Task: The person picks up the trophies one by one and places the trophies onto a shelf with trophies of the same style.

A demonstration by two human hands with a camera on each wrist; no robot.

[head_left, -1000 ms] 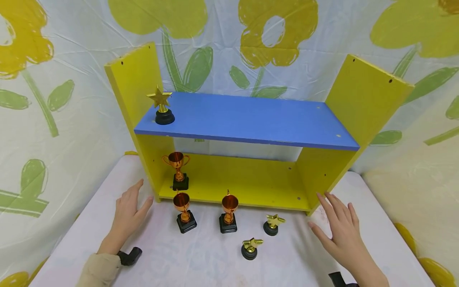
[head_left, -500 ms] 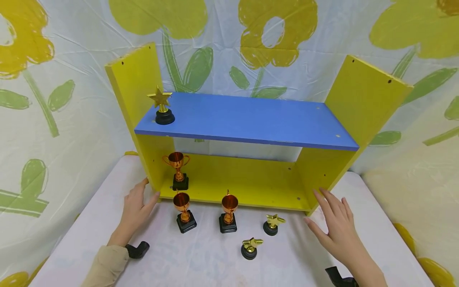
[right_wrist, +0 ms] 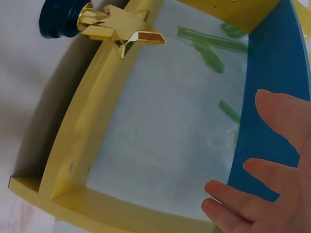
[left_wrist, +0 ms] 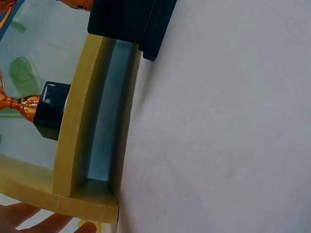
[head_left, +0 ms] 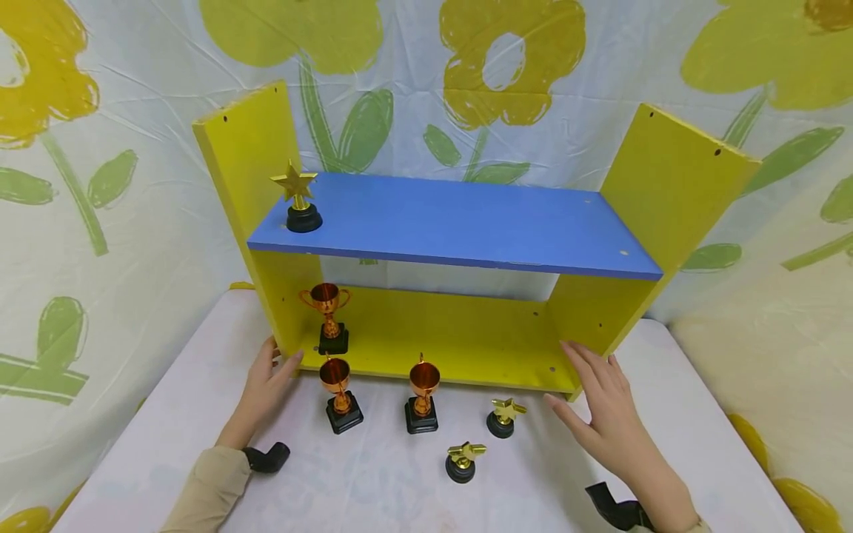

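A yellow shelf unit with a blue middle board (head_left: pixel 453 222) stands on the table. My left hand (head_left: pixel 263 389) is at the lower front of its left side panel, fingers along the outside and thumb by the front edge. Beside the right panel's front edge is my right hand (head_left: pixel 603 418), fingers extended, holding nothing. A gold star trophy (head_left: pixel 303 218) stands at the blue board's left end. Below it, a bronze cup trophy (head_left: pixel 326 298) stands on the yellow bottom board (head_left: pixel 440 337). In the right wrist view, a star trophy (right_wrist: pixel 121 24) shows before the bottom board.
Two more bronze cup trophies, a left one (head_left: pixel 343 417) and a middle one (head_left: pixel 422 418), stand on the table (head_left: pixel 373 488) before the shelf. Right of them are two small gold star trophies, one farther back (head_left: pixel 501 424) and one nearer (head_left: pixel 460 468). A flower-printed cloth (head_left: pixel 413 59) hangs behind.
My left hand has moved right and up against the shelf's left panel. My right hand has moved left to the right panel's front edge. The trophies stay in place.
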